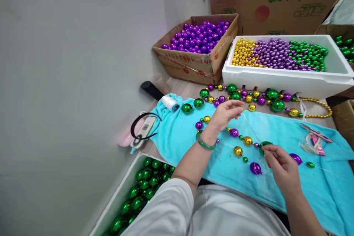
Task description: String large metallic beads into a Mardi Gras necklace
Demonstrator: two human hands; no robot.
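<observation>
My left hand (227, 115), with a green bangle at its wrist, is raised over the turquoise towel with thumb and fingers pinched. A thin straight strand (252, 129) runs from its fingertips down to my right hand (283, 167), which pinches the other end. Whether this is thread or a long needle I cannot tell. A speck of gold shows at the left fingertips. Beneath my hands lies a string of purple, gold and green beads (247, 141). A large purple bead (256, 168) and a gold bead (238, 151) lie just left of my right hand.
The turquoise towel (177, 132) bears a thread spool (170, 103) and scissors (316, 132). Finished-looking bead strands (276, 105) lie behind it. Beyond stand a carton of purple beads (190, 64) and a white foam box (276, 77). Green beads (143, 184) fill a box at lower left.
</observation>
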